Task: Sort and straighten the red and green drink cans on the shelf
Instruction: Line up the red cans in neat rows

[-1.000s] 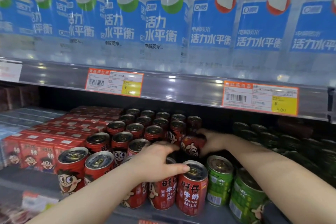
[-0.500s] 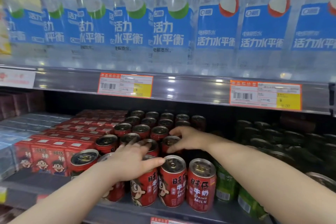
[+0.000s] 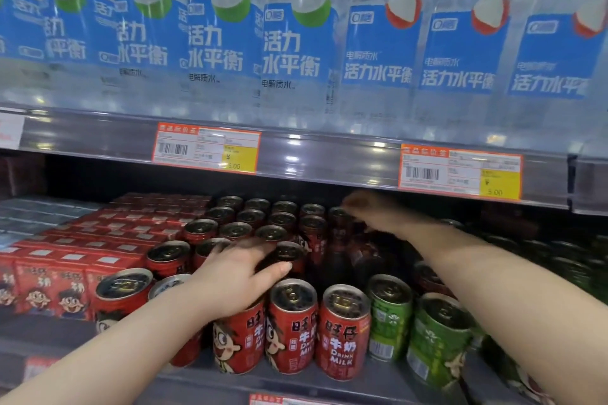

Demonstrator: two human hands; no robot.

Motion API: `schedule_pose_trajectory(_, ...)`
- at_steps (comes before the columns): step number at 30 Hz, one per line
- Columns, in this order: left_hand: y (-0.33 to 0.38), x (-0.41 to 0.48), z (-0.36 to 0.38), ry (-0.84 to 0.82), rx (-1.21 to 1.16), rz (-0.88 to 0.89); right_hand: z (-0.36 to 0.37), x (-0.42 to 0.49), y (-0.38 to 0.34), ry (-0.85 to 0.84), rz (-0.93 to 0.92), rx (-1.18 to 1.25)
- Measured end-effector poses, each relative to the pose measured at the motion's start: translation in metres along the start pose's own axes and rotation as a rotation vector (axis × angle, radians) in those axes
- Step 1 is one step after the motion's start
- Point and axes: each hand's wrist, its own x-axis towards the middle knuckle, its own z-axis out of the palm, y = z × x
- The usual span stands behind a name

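Red metal drink cans (image 3: pixel 342 332) are grouped left of green metal cans (image 3: pixel 390 316) on the shelf (image 3: pixel 296 385), though gaps behind the near row are judged unfilled. The left hand (image 3: pixel 237 273) is laid flat on near red tops; the state of the blurred right hand (image 3: pixel 371 210) cannot be told.

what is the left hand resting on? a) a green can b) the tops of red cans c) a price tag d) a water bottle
b: the left hand lies spread over the tops of the red metal drink cans in the front rows.
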Motion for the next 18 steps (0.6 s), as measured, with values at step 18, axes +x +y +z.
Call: schedule_pose_trajectory(18, 0.012, 0.008, 0.017, -0.062, -0.077, 0.027, 0.043, 0.027, 0.054, -0.249, 0.381, -0.244)
